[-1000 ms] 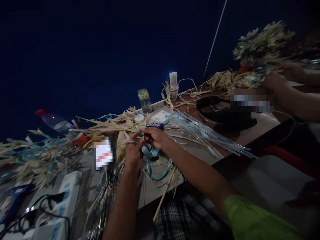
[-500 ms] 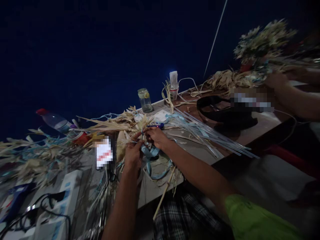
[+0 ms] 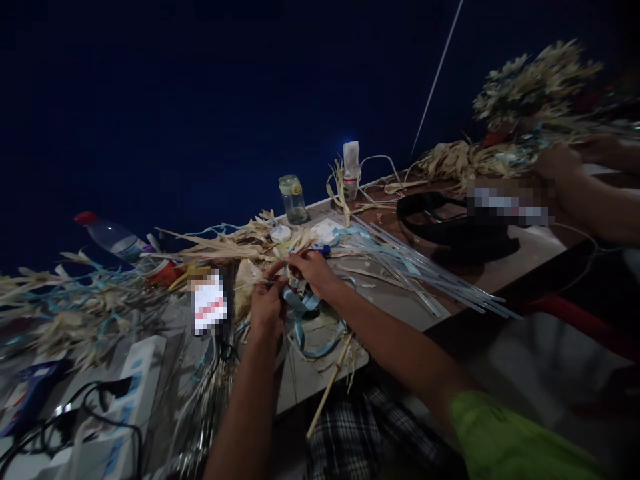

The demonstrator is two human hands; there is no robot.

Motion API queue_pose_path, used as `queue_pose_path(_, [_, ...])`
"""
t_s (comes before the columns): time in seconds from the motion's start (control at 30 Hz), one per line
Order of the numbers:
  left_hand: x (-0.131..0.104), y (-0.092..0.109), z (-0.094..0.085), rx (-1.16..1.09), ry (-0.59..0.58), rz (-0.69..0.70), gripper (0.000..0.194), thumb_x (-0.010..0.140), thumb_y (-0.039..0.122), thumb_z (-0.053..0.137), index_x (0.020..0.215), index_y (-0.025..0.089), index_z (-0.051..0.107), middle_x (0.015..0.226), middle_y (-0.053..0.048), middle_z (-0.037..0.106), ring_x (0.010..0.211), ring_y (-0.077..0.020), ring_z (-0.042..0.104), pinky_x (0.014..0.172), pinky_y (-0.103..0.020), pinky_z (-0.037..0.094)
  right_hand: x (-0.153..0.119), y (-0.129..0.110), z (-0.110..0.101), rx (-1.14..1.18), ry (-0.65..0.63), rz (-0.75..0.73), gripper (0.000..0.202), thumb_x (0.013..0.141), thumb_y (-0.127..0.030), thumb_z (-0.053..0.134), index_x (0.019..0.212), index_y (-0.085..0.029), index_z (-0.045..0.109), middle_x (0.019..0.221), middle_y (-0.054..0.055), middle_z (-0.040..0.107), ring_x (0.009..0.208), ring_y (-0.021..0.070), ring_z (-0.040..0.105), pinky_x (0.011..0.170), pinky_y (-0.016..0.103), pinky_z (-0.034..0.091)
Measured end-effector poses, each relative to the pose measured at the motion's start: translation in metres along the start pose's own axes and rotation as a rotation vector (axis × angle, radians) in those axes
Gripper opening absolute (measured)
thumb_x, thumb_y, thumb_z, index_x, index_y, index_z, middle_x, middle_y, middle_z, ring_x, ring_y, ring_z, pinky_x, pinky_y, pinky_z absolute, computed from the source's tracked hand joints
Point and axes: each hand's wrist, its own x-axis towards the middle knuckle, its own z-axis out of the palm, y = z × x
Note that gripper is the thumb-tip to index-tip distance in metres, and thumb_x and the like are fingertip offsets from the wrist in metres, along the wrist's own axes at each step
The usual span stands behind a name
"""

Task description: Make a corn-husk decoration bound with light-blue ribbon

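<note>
Pale, dry husk (image 3: pixel 299 241) shows at the fingertips in my head view, in the middle of the surface (image 3: pixel 303 383), with loose leaves fanned just behind it. I have the left hand (image 3: pixel 267 307) nearly closed, thumb and forefinger pinched on the base of the husk. The right hand (image 3: pixel 314 275) meets it from the other side, fingertips drawn together on the same piece; the fingers hide the exact grip from me. Satiny blue ribbon (image 3: pixel 299 330) hangs below both hands and curls in a loop on the surface, beside a thin straw-coloured stick (image 3: pixel 330 383).

As for writing, I get little: the phone (image 3: pixel 209 307) near the left hand has a bright screen blurred into blocks, and another blurred patch covers part of the black strap (image 3: pixel 425 208). A white cup (image 3: pixel 351 187) carries a red band and marks too small for me to read.

Smooth, clear rods (image 3: pixel 430 267) lie in a slanting sheaf to the right. Beyond the hands I see a clear cylindrical jar (image 3: pixel 294 203); at far left, a tilted plastic bottle (image 3: pixel 113 237) with a red cap and a white power strip (image 3: pixel 135 380).
</note>
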Motion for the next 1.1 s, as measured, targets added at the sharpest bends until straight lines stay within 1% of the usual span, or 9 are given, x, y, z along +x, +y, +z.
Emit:
queue_pose_path(0.1, [0.001,0.001,0.000,-0.064,-0.010,-0.018,0.055,0.058,0.015,0.068,0.111,0.019,0.055,0.055,0.006,0.055,0.043,-0.0051,0.050,0.043,-0.016,0.037,0.001,-0.001,-0.001,0.229,-0.080,0.116,0.032,0.059,-0.041,0.067,0.059,-0.015,0.049,0.048,-0.006,0.044,0.041,0.0043,0.036,0.041,0.020,0.029])
queue_pose_path(0.27, [0.005,0.001,-0.003,-0.158,-0.018,-0.114,0.038,0.058,0.012,0.066,0.095,0.014,0.059,0.055,0.004,0.057,0.043,-0.0058,0.050,0.044,-0.016,0.039,0.003,0.000,-0.003,0.346,-0.125,0.164,0.031,0.056,-0.035,0.073,0.064,-0.014,0.051,0.045,-0.008,0.041,0.039,0.0035,0.033,0.039,0.019,0.026])
queue_pose_path(0.37, [0.006,0.002,-0.005,-0.215,-0.045,-0.142,0.032,0.059,0.010,0.064,0.091,0.013,0.059,0.056,0.003,0.057,0.044,-0.0052,0.050,0.045,-0.016,0.041,0.005,0.000,-0.005,0.435,-0.184,0.203,0.029,0.056,-0.029,0.074,0.068,-0.013,0.053,0.048,-0.008,0.044,0.040,0.0029,0.033,0.041,0.018,0.027])
queue_pose_path(0.53, [0.004,0.004,-0.006,-0.286,-0.149,-0.152,0.036,0.063,0.007,0.060,0.099,0.015,0.058,0.057,0.004,0.055,0.043,-0.0024,0.047,0.043,-0.013,0.040,0.005,-0.003,-0.009,0.596,-0.338,0.293,0.019,0.062,-0.021,0.068,0.069,-0.013,0.053,0.051,-0.006,0.047,0.042,0.0031,0.035,0.043,0.018,0.029])
queue_pose_path(0.73, [0.005,0.003,-0.010,-0.292,-0.194,-0.178,0.033,0.064,0.008,0.062,0.096,0.016,0.059,0.062,0.003,0.056,0.045,-0.0020,0.048,0.045,-0.013,0.042,0.007,0.001,-0.014,0.604,-0.488,0.290,0.016,0.069,-0.026,0.062,0.075,-0.013,0.056,0.048,-0.004,0.046,0.048,0.0089,0.046,0.046,0.020,0.035])
queue_pose_path(0.87, [0.005,0.003,-0.009,-0.265,-0.179,-0.167,0.033,0.063,0.009,0.063,0.095,0.016,0.060,0.061,0.003,0.056,0.044,-0.0020,0.046,0.045,-0.013,0.041,0.007,0.001,-0.013,0.560,-0.425,0.311,0.020,0.066,-0.029,0.066,0.069,-0.014,0.052,0.049,-0.005,0.045,0.045,0.0064,0.041,0.045,0.019,0.032])
queue_pose_path(0.97, [0.004,0.002,-0.007,-0.205,-0.118,-0.120,0.035,0.060,0.011,0.065,0.094,0.016,0.060,0.057,0.004,0.057,0.044,-0.0042,0.048,0.044,-0.015,0.040,0.006,0.003,-0.007,0.411,-0.224,0.288,0.029,0.061,-0.032,0.069,0.061,-0.016,0.045,0.045,-0.008,0.040,0.039,0.0038,0.033,0.041,0.019,0.025])
queue_pose_path(1.03, [0.004,0.000,-0.006,-0.139,-0.076,-0.081,0.037,0.059,0.013,0.067,0.095,0.016,0.060,0.055,0.004,0.057,0.044,-0.0056,0.049,0.044,-0.016,0.040,0.006,0.005,-0.004,0.270,-0.045,0.199,0.030,0.058,-0.033,0.070,0.060,-0.017,0.045,0.043,-0.009,0.037,0.038,0.0036,0.030,0.040,0.019,0.022])
queue_pose_path(1.1, [0.003,-0.001,-0.004,-0.080,-0.050,-0.045,0.039,0.058,0.015,0.068,0.096,0.016,0.060,0.055,0.004,0.057,0.043,-0.0059,0.050,0.043,-0.016,0.039,0.005,0.006,-0.002,0.162,0.045,0.105,0.025,0.059,-0.033,0.066,0.060,-0.017,0.047,0.041,-0.009,0.038,0.038,0.0046,0.031,0.040,0.020,0.022])
